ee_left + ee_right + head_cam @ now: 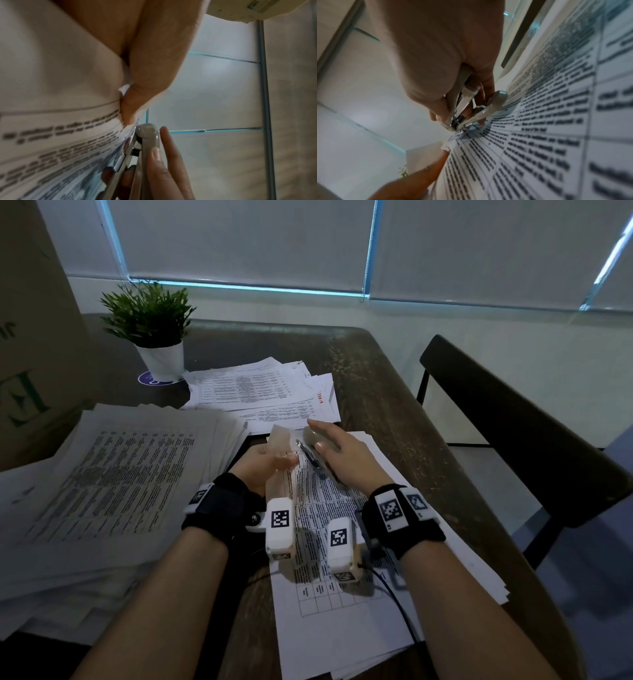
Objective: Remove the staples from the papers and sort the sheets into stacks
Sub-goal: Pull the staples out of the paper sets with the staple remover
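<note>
Left hand (263, 465): we see it at frame centre, thumb and fingers pinching the lifted corner of the stapled sheets (322, 508).
Right hand (337, 453): just right of the left, we find it wrapped around a grey staple remover (313, 448), whose metal tip meets that pinched corner.
Stapled sheets: we see them lying on the stack (359, 628) at lower centre, corner curled upward.
Other papers: we note a large pile (102, 491) at left and a fanned stack (260, 388) at upper centre.
Surroundings: we see a dark wooden table (394, 405), a potted plant (150, 326) at upper left, and a chair (513, 422) at right.
</note>
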